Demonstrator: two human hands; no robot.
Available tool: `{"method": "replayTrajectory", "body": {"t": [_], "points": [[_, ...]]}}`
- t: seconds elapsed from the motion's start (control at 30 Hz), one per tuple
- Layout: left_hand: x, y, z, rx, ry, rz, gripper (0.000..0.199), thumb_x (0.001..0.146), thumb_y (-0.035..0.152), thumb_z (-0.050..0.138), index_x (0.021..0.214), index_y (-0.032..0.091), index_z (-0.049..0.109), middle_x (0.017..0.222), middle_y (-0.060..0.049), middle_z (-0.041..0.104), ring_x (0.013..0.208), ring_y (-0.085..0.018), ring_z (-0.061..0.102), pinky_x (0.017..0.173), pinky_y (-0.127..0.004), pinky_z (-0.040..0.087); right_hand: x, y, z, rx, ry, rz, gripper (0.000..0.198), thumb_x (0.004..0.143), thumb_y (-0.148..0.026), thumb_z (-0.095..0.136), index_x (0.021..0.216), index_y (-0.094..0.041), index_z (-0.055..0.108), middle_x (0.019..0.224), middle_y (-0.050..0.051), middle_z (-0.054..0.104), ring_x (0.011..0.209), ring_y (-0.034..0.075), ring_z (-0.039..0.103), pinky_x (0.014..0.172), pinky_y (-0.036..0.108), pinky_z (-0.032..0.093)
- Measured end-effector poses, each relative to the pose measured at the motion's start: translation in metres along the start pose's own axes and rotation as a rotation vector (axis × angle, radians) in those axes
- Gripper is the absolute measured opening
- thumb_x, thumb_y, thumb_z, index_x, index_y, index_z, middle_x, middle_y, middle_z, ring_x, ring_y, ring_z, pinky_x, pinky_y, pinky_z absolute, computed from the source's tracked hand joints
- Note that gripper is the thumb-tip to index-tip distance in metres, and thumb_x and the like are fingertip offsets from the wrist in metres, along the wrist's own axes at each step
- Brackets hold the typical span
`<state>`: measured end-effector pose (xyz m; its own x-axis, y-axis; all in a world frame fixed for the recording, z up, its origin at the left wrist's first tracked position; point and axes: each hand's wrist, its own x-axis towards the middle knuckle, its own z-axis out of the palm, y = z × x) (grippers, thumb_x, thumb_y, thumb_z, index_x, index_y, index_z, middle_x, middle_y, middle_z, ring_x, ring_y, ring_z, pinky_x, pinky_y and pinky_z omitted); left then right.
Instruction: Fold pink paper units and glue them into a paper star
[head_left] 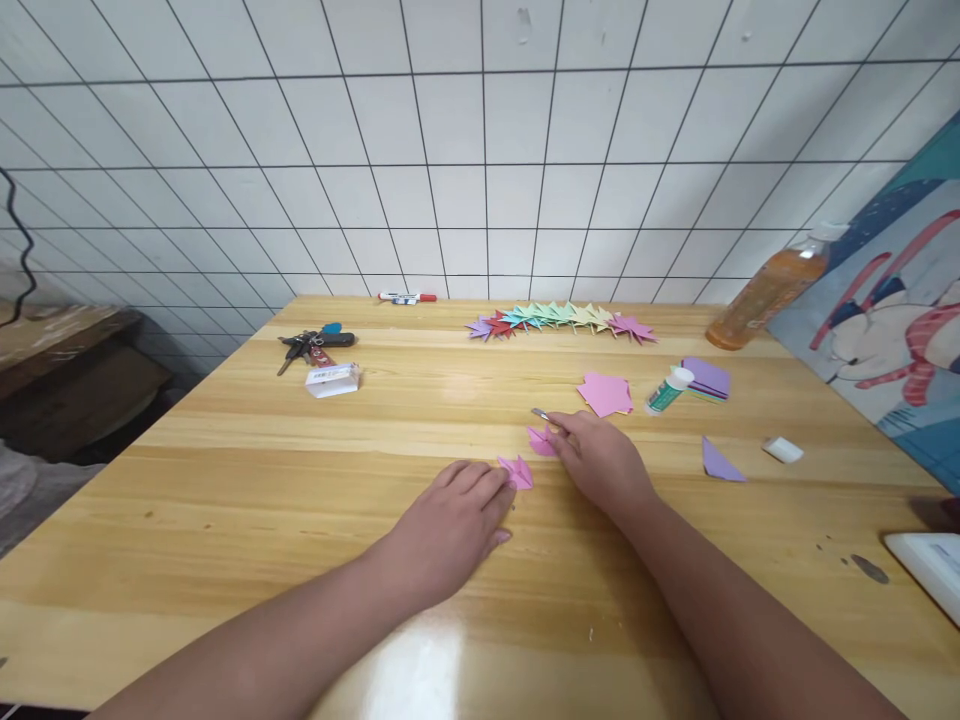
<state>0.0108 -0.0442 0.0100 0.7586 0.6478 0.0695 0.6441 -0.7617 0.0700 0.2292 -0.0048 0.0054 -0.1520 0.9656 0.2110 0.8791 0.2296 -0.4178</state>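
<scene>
Near the middle of the table, my left hand (454,525) lies low with its fingers stretched out and thumb apart. Its fingertips rest at the edge of a folded pink paper piece (517,472). My right hand (604,462) is closed around a slim metal-tipped tool (541,414), perhaps a small knife; most of it is hidden by the fingers. Under those fingertips sits a second folded pink paper piece (540,441), partly covered. Just beyond the right hand is a stack of pink paper (606,393), with a glue stick (669,391) to its right.
A row of folded coloured paper (559,318) lies along the back, near a marker (406,297). Keys (311,345) and a small white box (334,380) are left. To the right are purple squares (706,378), a purple triangle (720,462), a white cap (783,449) and a bottle (772,290).
</scene>
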Motion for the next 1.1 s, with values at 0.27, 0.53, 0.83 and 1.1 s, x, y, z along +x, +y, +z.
{"method": "replayTrajectory", "body": {"t": [0.27,0.53,0.83,1.1], "points": [[0.004,0.002,0.000,-0.079,0.014,0.009,0.039,0.088,0.033,0.043,0.125,0.020,0.041,0.115,-0.009,0.053,0.113,-0.024,0.044,0.098,-0.041,0.030,0.001,0.008,0.000,0.170,-0.068,0.155,0.008,0.073,-0.028,0.055,0.074,-0.022,0.061,0.068,-0.002,0.060,0.061,0.013,0.052,0.055,0.024,0.035],[0.005,-0.006,0.003,-0.144,0.007,0.074,0.037,0.090,0.031,0.039,0.126,0.022,0.042,0.131,-0.007,0.047,0.123,-0.022,0.038,0.103,-0.041,0.027,-0.004,0.008,-0.010,0.530,-0.142,0.296,0.014,0.068,-0.034,0.061,0.068,-0.021,0.056,0.058,-0.004,0.058,0.050,0.012,0.051,0.047,0.023,0.039],[0.006,-0.012,0.004,-0.218,-0.001,0.107,0.043,0.089,0.029,0.040,0.131,0.022,0.038,0.133,-0.009,0.045,0.125,-0.024,0.037,0.103,-0.043,0.029,-0.007,0.004,0.003,0.825,-0.263,0.386,0.030,0.067,-0.033,0.063,0.091,-0.023,0.048,0.063,-0.007,0.056,0.046,0.010,0.055,0.045,0.023,0.047],[0.008,-0.012,0.003,-0.230,-0.015,0.116,0.046,0.088,0.030,0.042,0.133,0.022,0.034,0.133,-0.009,0.044,0.124,-0.022,0.037,0.105,-0.040,0.029,-0.007,0.002,-0.001,0.326,-0.206,0.155,0.008,0.069,-0.030,0.060,0.071,-0.022,0.062,0.068,-0.002,0.063,0.060,0.012,0.054,0.055,0.023,0.039]]}}
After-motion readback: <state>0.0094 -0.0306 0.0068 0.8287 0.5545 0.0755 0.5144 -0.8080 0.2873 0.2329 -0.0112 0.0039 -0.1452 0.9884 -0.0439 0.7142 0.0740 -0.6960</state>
